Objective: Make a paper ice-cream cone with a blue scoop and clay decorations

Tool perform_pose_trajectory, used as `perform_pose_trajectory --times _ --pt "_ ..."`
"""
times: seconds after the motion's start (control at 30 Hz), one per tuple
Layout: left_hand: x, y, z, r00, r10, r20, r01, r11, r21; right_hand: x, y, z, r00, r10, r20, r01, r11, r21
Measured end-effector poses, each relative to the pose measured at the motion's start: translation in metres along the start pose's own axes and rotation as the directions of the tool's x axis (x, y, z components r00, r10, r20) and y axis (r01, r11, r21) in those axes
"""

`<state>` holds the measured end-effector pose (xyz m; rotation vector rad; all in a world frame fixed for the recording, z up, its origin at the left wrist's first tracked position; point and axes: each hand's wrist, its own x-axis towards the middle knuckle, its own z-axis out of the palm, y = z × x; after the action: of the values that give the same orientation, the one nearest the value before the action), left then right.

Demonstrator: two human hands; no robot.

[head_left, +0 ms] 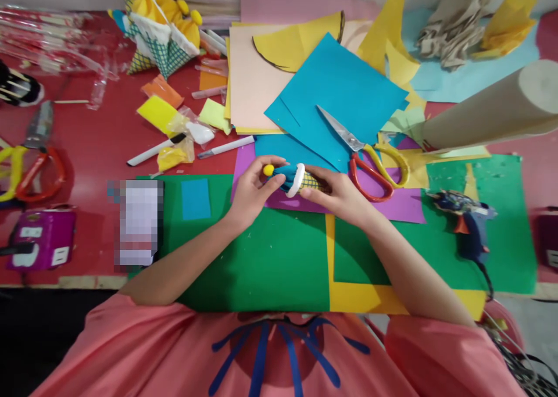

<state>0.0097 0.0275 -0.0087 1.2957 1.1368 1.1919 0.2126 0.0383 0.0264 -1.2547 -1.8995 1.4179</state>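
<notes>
Between both my hands lies a small paper ice cream cone (296, 179), tipped on its side. It has a blue top, a yellow ball at the tip, a white fluffy rim and a yellow cone patterned with dark crossed lines. My left hand (255, 190) is closed around the blue top near the ball. Fingers and thumb of my right hand (337, 192) grip the patterned cone, hiding its pointed end. Under the hands are a purple sheet (279, 202) and a green sheet (261, 257). Scissors (355, 147) with red and yellow handles lie open just beyond my right hand.
A glue gun (473, 228) lies at the right, near a big paper roll (492, 109). Blue paper (340, 89) covers the back middle. Several finished cones (161, 31) stand at back left. Markers (226, 147), a phone (138, 222) and more scissors (37, 158) are leftward.
</notes>
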Motion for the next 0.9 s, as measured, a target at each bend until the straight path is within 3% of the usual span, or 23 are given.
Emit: perform_pose_trajectory --times 0.37,0.9 --pt "-0.0071 -0.0017 0.0014 0.980 0.189 0.062 -0.184 0.979 -0.082 0.0016 0.0032 0.0050 0.999 0.019 -0.030 -0.021 0.998 -0.052" --pt "-0.0084 -0.0008 0.0029 0.977 0.204 0.069 -0.195 0.974 -0.113 0.0029 0.0043 0.0046 0.997 0.069 -0.020 -0.069 0.998 0.002"
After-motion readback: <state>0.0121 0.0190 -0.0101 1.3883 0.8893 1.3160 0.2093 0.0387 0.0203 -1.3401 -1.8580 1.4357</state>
